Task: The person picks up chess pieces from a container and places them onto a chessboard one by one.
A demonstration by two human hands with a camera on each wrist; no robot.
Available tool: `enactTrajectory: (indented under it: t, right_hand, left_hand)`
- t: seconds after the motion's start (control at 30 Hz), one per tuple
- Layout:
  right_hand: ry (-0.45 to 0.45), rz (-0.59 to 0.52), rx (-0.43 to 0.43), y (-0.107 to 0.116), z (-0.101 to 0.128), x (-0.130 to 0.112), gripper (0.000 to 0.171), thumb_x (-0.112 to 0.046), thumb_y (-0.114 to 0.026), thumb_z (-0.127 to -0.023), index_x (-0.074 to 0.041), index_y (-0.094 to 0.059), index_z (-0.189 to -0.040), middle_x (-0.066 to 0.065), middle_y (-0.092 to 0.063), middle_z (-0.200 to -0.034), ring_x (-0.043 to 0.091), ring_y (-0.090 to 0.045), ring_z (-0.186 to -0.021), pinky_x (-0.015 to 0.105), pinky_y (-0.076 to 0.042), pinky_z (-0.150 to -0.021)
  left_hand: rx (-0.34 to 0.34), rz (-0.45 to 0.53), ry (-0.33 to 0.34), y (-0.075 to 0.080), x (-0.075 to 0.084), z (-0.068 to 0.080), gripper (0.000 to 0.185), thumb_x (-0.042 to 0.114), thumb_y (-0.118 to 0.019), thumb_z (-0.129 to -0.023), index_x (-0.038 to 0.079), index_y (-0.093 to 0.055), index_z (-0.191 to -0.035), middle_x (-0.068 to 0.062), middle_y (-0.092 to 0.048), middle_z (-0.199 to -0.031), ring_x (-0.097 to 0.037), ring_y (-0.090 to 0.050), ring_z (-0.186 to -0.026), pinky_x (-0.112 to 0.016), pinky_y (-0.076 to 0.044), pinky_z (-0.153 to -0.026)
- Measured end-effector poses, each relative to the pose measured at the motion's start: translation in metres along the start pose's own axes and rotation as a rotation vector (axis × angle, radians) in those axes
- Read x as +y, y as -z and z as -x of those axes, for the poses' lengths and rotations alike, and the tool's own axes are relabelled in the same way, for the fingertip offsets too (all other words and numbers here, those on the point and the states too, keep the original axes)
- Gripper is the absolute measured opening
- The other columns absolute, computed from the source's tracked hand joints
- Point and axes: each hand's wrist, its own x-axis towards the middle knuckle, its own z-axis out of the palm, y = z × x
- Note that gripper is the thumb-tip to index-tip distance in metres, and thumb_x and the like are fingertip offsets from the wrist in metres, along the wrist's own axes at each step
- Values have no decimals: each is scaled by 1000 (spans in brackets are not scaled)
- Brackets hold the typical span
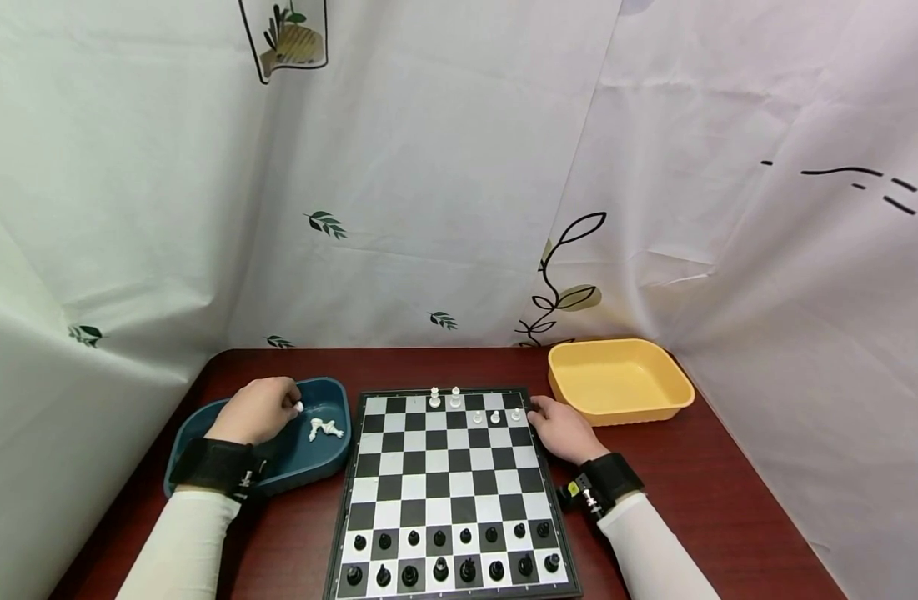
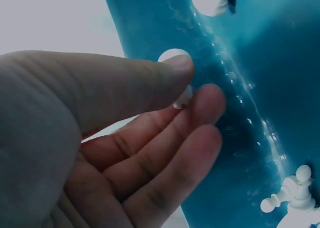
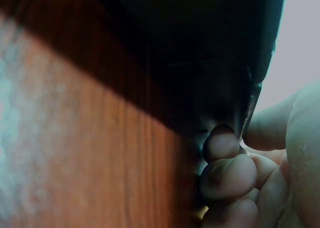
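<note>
over the blue tray (image 1: 203,433) the left hand (image 1: 258,410) pinches a white chess piece (image 1: 298,407) between thumb and fingers, while the right hand (image 1: 564,429) curls its fingers on the chessboard (image 1: 451,483) edge, steadying it.

A dark red wooden bench (image 1: 699,500) carries three things. In the middle lies a black-and-white chessboard (image 1: 451,492), its near edge reaching toward the camera. To the left of the chessboard sits a dark blue tray (image 1: 331,467), just beside the board's left edge (whether the two touch cannot be told). At the far right stands a yellow tray (image 1: 616,382), near the board's far right corner. In the right wrist view the reddish grain of the bench runs up to the dark edge of the board. A pale printed cloth closes in the bench at the back and both sides.
</note>
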Motion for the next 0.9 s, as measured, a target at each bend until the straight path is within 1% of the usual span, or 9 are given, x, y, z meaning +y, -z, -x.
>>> enactTrajectory:
  t: [0.07,0.17,0.3,0.47,0.6,0.73,0.9]
  right_hand:
    - [-12,2,-6,0,0,1,44,-19,-58,-112,8,-64,-147,26,-70,-142,43,-68,-129,62,-51,-110]
    - [-23,1,-12,-1,-1,1,44,-18,-57,-113,8,-63,-148,26,-69,-143,43,-67,-131,62,-50,-112]
    - [-17,1,-7,0,-1,0,44,-19,-57,-113,8,-64,-147,26,-70,-141,43,-68,-130,62,-51,-111]
    - [-12,3,-3,2,0,-2,44,-19,-57,-112,8,-64,-146,26,-70,-140,44,-68,-130,63,-51,-110]
    - [-26,1,-17,2,0,-1,44,-19,-56,-113,8,-63,-148,26,-69,-144,44,-66,-133,62,-50,-112]
    - [-36,13,-18,1,0,0,44,-18,-57,-113,7,-63,-148,25,-69,-144,43,-66,-133,61,-50,-112]
    - [-31,-1,-12,0,0,0,44,-19,-57,-113,7,-63,-148,26,-69,-144,44,-66,-133,62,-50,-112]
  left_hand:
    - [16,3,-2,1,1,0,9,3,-84,-95,0,-77,-99,-10,-72,-87,-25,-64,-76,-53,-60,-74]
    - [43,-6,-24,3,2,-1,10,3,-86,-94,3,-77,-95,-8,-72,-86,-25,-64,-76,-54,-60,-73]
    - [92,-24,-68,4,2,-2,6,3,-85,-93,3,-79,-94,-9,-73,-88,-25,-65,-77,-54,-61,-75]
    - [144,-25,-104,7,7,-6,3,4,-83,-94,2,-80,-95,-11,-72,-91,-26,-65,-79,-54,-60,-74]
    - [177,-10,-139,12,14,-9,3,4,-82,-94,2,-80,-97,-11,-72,-93,-25,-64,-80,-51,-59,-75]
    - [196,15,-170,15,25,-13,4,3,-81,-94,1,-80,-98,-9,-70,-93,-24,-63,-80,-49,-59,-75]
    - [181,44,-182,14,40,-18,4,3,-78,-97,1,-80,-100,-8,-69,-94,-22,-62,-80,-48,-60,-77]
